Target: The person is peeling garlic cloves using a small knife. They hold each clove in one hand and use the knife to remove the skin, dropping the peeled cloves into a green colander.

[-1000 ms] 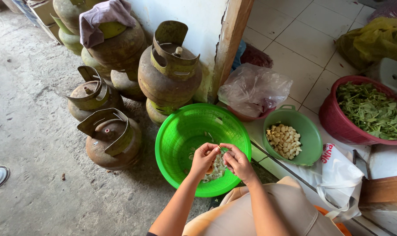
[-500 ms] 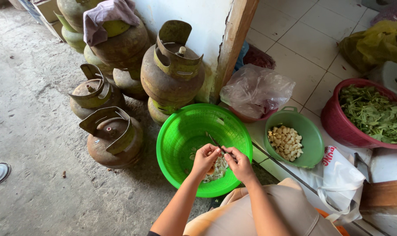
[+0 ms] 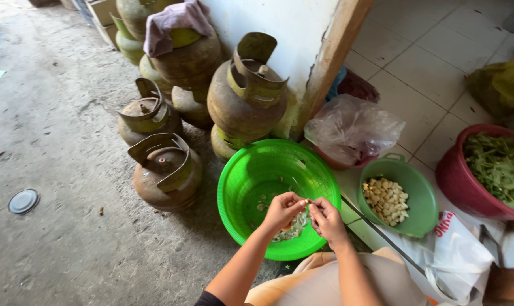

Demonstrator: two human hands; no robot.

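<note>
The fingers [image 3: 309, 205] of both hands pinch one small pale clove [image 3: 305, 202] between them, over the green basket [image 3: 251, 175]. The left hand [image 3: 280, 211] and right hand [image 3: 327, 220] meet at the fingertips, clenched on the clove as if picking at its skin. Against the views of a second and half a second ago the hands have barely moved: they sit over the same near part of the basket, a touch more to its right side. That suggests the peeling of this one clove is going on, not yet finished.

Below the hands a small heap of peelings [image 3: 291, 229] lies in the basket. Just right of it a smaller green bowl [image 3: 421, 195] holds peeled cloves [image 3: 386, 199]. Beyond are a plastic bag [image 3: 353, 127], a red tub [image 3: 455, 175] of greens and rusty gas cylinders [image 3: 245, 99] on the floor [image 3: 58, 226].
</note>
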